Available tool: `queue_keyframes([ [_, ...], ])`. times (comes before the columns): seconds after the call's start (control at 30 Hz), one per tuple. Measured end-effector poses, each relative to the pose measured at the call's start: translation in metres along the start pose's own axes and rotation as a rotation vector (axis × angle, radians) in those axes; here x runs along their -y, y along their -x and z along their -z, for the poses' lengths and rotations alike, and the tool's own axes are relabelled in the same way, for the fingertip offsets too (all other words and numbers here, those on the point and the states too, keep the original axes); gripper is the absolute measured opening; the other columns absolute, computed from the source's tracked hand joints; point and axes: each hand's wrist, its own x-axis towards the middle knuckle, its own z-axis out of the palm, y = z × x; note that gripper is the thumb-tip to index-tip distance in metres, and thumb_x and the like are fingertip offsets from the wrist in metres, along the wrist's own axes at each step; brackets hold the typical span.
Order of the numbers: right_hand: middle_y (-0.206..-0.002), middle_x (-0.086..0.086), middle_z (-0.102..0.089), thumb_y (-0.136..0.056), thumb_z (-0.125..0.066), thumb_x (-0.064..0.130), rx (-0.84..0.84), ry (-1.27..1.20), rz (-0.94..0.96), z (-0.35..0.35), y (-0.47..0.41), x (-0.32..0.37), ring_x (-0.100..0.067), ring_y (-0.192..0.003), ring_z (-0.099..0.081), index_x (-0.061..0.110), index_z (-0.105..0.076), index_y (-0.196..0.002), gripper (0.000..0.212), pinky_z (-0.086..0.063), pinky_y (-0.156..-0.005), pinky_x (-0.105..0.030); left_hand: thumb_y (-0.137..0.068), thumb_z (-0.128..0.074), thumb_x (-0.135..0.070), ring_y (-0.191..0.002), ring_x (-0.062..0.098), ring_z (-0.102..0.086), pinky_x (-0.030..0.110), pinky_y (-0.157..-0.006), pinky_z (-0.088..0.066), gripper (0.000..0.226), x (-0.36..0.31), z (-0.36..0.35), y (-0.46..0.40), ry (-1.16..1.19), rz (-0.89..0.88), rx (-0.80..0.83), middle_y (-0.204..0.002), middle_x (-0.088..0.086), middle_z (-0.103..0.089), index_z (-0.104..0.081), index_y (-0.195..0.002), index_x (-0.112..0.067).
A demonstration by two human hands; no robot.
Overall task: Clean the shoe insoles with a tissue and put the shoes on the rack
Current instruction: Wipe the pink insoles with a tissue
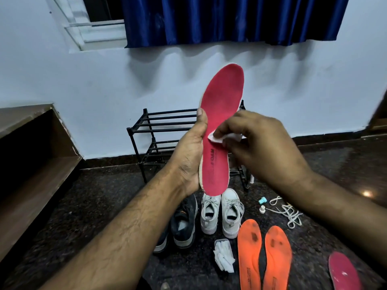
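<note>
My left hand (188, 155) grips the pink insole (219, 126) upright above the white shoes (222, 214) (face toward me), so my right hand (261, 147) can pinch the tissue (215, 139) against it.

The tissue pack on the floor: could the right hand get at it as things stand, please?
Probably yes. The tissue pack lies open on the floor with nothing over it, but the right hand already pinches a tissue against the pink insole.

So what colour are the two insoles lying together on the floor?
Orange insoles with dark smudges, head view.
</note>
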Motion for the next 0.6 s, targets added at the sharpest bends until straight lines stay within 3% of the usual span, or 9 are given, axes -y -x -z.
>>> queue_keyframes([
  [0.1,-0.092,0.013,-0.068,-0.079,-0.075,0.008,0.101,0.011,0.033,-0.011,0.004,0.006,-0.009,-0.088,-0.065,0.031,-0.073,-0.093,0.028,-0.053,-0.079,-0.038,-0.100,-0.035,-0.063,-0.070,0.017,-0.062,0.030,-0.069,-0.053,0.060,0.002,0.007,-0.005,0.030,-0.007,-0.055,-0.079,0.005,-0.066,-0.068,-0.095,-0.013],
  [0.2,-0.086,0.019,-0.068,-0.078,-0.077,0.006,0.289,-0.065,0.048,-0.018,0.013,0.018,0.004,-0.083,-0.063,0.033,-0.074,-0.088,0.029,-0.048,-0.077,-0.015,-0.097,-0.034,-0.069,-0.061,0.020,-0.063,0.031,-0.063,-0.054,0.066,-0.001,0.020,-0.006,-0.009,0.002,-0.110,-0.076,0.005,-0.063,-0.065,-0.092,-0.011],
  [0.3,-0.085,0.018,-0.072,-0.081,-0.080,0.015,0.572,-0.139,0.063,-0.018,0.019,0.025,0.008,-0.081,-0.065,0.030,-0.076,-0.090,0.018,-0.044,-0.074,-0.005,-0.099,-0.027,-0.068,-0.078,0.028,-0.074,0.050,-0.072,-0.060,0.069,-0.009,0.029,-0.006,-0.047,-0.051,-0.141,-0.083,0.003,-0.068,-0.065,-0.101,-0.010],
  [0.37,-0.083,0.017,-0.073,-0.084,-0.078,0.019,0.645,-0.200,0.056,-0.009,0.017,0.025,0.008,-0.078,-0.066,0.029,-0.076,-0.091,0.011,-0.044,-0.070,-0.006,-0.099,-0.026,-0.068,-0.083,0.028,-0.074,0.049,-0.066,-0.060,0.069,-0.013,0.034,-0.007,-0.053,-0.072,-0.164,-0.083,0.001,-0.068,-0.065,-0.102,-0.011],
  [0.47,-0.082,0.014,-0.073,-0.085,-0.073,0.020,0.508,-0.356,-0.013,0.011,0.006,0.022,0.002,-0.072,-0.066,0.026,-0.073,-0.089,0.007,-0.047,-0.067,-0.014,-0.096,-0.034,-0.072,-0.078,0.027,-0.068,0.048,-0.083,-0.051,0.071,-0.010,0.034,-0.010,-0.058,-0.026,-0.173,-0.084,0.005,-0.071,-0.071,-0.098,-0.012],
  [0.53,-0.082,0.011,-0.071,-0.087,-0.071,0.017,0.269,-0.378,-0.045,0.018,-0.001,0.017,-0.003,-0.071,-0.063,0.025,-0.070,-0.087,0.008,-0.047,-0.065,-0.018,-0.096,-0.037,-0.072,-0.089,0.029,-0.068,0.052,-0.095,-0.051,0.071,-0.004,0.030,-0.010,-0.067,0.005,-0.117,-0.097,0.010,-0.072,-0.072,-0.110,-0.012],
  [0.6,-0.086,0.010,-0.066,-0.087,-0.070,0.014,0.008,-0.221,-0.026,0.016,-0.005,0.007,-0.006,-0.076,-0.061,0.024,-0.067,-0.090,0.011,-0.049,-0.069,-0.023,-0.100,-0.027,-0.067,-0.088,0.024,-0.072,0.052,-0.091,-0.056,0.069,0.000,0.020,-0.007,-0.139,0.038,-0.053,-0.095,0.007,-0.075,-0.069,-0.115,-0.014],
])
